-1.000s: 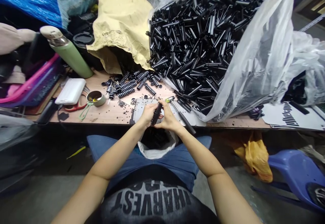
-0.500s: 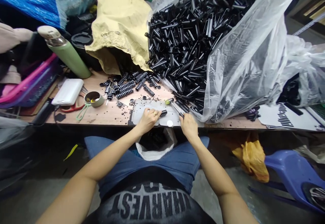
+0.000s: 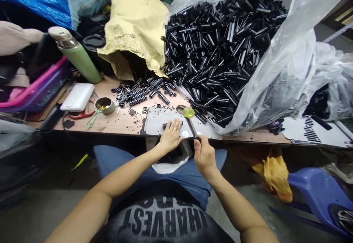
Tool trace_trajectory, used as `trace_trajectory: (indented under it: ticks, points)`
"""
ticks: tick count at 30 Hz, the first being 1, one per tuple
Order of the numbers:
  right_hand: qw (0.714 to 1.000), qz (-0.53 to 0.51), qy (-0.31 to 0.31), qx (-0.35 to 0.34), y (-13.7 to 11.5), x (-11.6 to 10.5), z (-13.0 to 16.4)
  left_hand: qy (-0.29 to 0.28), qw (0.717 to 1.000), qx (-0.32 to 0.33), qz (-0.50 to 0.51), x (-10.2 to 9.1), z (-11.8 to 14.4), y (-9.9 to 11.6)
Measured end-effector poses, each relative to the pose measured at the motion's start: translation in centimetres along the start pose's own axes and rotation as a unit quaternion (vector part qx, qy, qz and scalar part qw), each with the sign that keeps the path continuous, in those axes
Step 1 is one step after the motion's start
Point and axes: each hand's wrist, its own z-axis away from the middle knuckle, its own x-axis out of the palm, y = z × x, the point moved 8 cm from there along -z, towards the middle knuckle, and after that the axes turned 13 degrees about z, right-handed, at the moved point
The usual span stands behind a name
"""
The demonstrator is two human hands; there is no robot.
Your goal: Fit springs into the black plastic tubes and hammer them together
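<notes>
My left hand (image 3: 171, 135) lies flat with its fingers stretched out over a short black cylindrical piece (image 3: 164, 126), which is mostly hidden beneath them. Under both is a grey-white plate (image 3: 154, 116) at the table's front edge. My right hand (image 3: 204, 154) is wrapped round the handle of a hammer (image 3: 189, 113) with a yellow-green face. The hammer head is raised above the plate, to the right of my left hand. Farther back lie several ribbed black-and-silver rods (image 3: 140, 94).
A large heap of black plastic pieces (image 3: 209, 59) spills from a clear plastic bag (image 3: 264, 96). To the left stand a yellow sack (image 3: 135, 22), a green bottle (image 3: 79, 59), a small green cup (image 3: 106, 107), a white box (image 3: 77, 96) and red scissors (image 3: 82, 114). Below hangs a white bag (image 3: 168, 167).
My right hand has raised the hammer, its head now showing the yellow-green face. My left hand has gone from curled fingers beside the black piece to flat over it, slightly right.
</notes>
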Motion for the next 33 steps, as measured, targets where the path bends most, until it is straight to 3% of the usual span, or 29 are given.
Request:
trace_trajectory:
  ticks: [3, 6, 10, 13, 15, 18, 19, 21, 23, 26, 28, 31, 33]
  points:
    - [0.994, 0.039, -0.083, -0.060, -2.7, 2.3, 0.1, -0.008, 1.000, 0.007, 0.007, 0.6, -0.1, -0.1]
    - [0.981, 0.089, -0.158, -0.064, -3.0, 4.3, 0.2, -0.005, 1.000, 0.016, 0.018, 0.3, -0.7, -0.6]
    - [0.990, 0.106, -0.098, 0.002, -0.2, 2.9, -1.5, -0.015, 0.998, -0.029, 0.051, -0.8, -1.1, -0.5]
    - [0.987, 0.137, -0.068, 0.043, 2.8, 2.4, -3.0, -0.021, 0.996, 0.000, 0.086, -2.5, -0.9, -0.1]
    - [0.984, 0.158, -0.068, 0.054, 4.8, 3.1, -3.8, 0.025, 0.996, -0.035, 0.083, -4.9, -1.2, -2.9]
    - [0.979, 0.185, -0.062, 0.059, 6.8, 4.5, -4.6, 0.138, 0.969, -0.206, 0.015, -9.6, -1.9, -11.8]
    - [0.979, 0.190, -0.053, 0.052, 6.9, 4.8, -5.0, 0.151, 0.960, -0.234, -0.008, -10.7, -2.3, -14.5]
    - [0.984, 0.178, -0.013, 0.017, 6.1, 4.8, -6.3, 0.118, 0.961, -0.249, -0.037, -11.3, -3.4, -18.6]
    - [0.989, 0.139, 0.031, -0.036, 4.0, 4.6, -8.4, 0.071, 0.966, -0.242, -0.050, -10.9, -4.1, -20.8]
    - [0.990, 0.091, 0.046, -0.100, 0.0, 4.9, -13.4, 0.046, 0.970, -0.236, -0.048, -10.1, -4.2, -21.2]
    - [0.989, 0.091, 0.021, -0.115, -2.3, 5.9, -17.3, 0.070, 0.972, -0.223, -0.013, -10.2, -3.9, -20.1]
    - [0.991, 0.097, -0.009, -0.089, -4.2, 7.1, -21.7, 0.180, 0.957, -0.185, 0.135, -11.3, -3.1, -17.7]
    - [0.993, 0.099, -0.009, -0.071, -4.7, 7.4, -22.7, 0.262, 0.914, -0.176, 0.255, -11.9, -2.2, -16.7]
